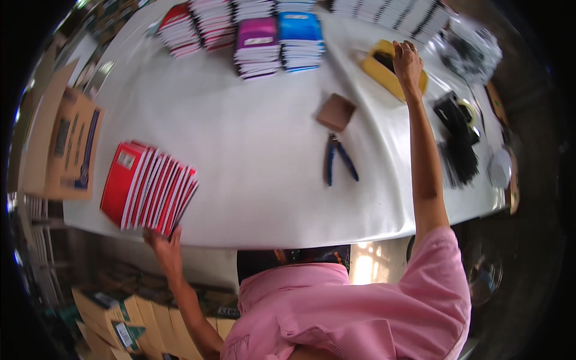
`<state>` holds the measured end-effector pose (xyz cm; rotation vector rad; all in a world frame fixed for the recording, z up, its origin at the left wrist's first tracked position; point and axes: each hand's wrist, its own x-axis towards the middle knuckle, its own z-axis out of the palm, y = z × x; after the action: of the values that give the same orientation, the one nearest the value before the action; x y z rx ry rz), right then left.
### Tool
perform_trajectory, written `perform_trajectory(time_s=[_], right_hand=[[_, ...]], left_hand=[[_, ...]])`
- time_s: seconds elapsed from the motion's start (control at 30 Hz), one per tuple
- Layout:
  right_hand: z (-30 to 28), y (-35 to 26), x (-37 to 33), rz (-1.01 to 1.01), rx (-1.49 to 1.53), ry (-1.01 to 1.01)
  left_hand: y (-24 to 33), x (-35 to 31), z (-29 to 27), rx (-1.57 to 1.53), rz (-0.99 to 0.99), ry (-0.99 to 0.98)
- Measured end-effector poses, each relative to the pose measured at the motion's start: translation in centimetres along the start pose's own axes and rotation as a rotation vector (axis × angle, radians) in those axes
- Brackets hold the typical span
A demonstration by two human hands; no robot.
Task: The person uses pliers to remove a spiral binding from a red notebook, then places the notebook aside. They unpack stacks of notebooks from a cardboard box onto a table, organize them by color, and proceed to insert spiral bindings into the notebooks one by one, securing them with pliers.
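Red notebooks (pixel 149 187): fanned stack at the left of the desk (pixel 252 150), by its near edge; the leftmost shows its full red cover with a pale label, the rest show as alternating red and white edges stepping off to the right; left hand (pixel 165 245) is at the near end of the stack, thumb and fingers against the bottom edges; part of it is hidden, can't tell how firmly it grips.

Right hand (pixel 409 60) is stretched to the far right side, over the yellow container (pixel 391 84); fingers bent down at its opening; something dark inside; can't tell if the fingers have hold of anything.

Between the hands: cutters with blue handles (pixel 343 161), handles spread toward the person; tips right by a brown square piece (pixel 336 113), contact unclear.

Far side of desk: purple notebooks (pixel 258 45) and blue notebooks (pixel 302 39) in neighbouring piles; a second red pile (pixel 178 30) left of them; more white-edged books (pixel 384 15) in a row behind the container.

Right side: clear plastic bag (pixel 471 51) with grey contents; black tape dispenser (pixel 451 114); black comb-like strips (pixel 462 162) just nearer; white round item (pixel 500 168) by the edge.

Left: open cardboard box (pixel 75 147); more cartons (pixel 135 324) below desk level.
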<state>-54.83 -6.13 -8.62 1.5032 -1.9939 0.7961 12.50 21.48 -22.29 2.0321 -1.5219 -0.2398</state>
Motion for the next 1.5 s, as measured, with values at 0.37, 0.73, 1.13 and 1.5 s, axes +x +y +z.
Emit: perform_trajectory(time_s=[0.37, 0.73, 1.13, 1.5], right_hand=[[-5.5, -37.9, -22.8, -0.038, 1.747, -1.486], [-12.7, -38.2, -29.3, 0.024, 1.514, -1.117], [-9.2, -41.1, -16.5, 0.112, 1.718, -0.956], [-10.1, -41.4, -15.9, -0.206, 1.517, -1.026]], left_hand=[[6.4, 0.7, -0.6, -0.018, 0.019, -0.002], [2.9, 1.2, -1.6, -0.193, 0.108, -0.146], [7.6, 11.7, -9.1, -1.323, -0.224, -0.086], [6.9, 6.6, -8.8, -1.304, -0.151, 0.088]])
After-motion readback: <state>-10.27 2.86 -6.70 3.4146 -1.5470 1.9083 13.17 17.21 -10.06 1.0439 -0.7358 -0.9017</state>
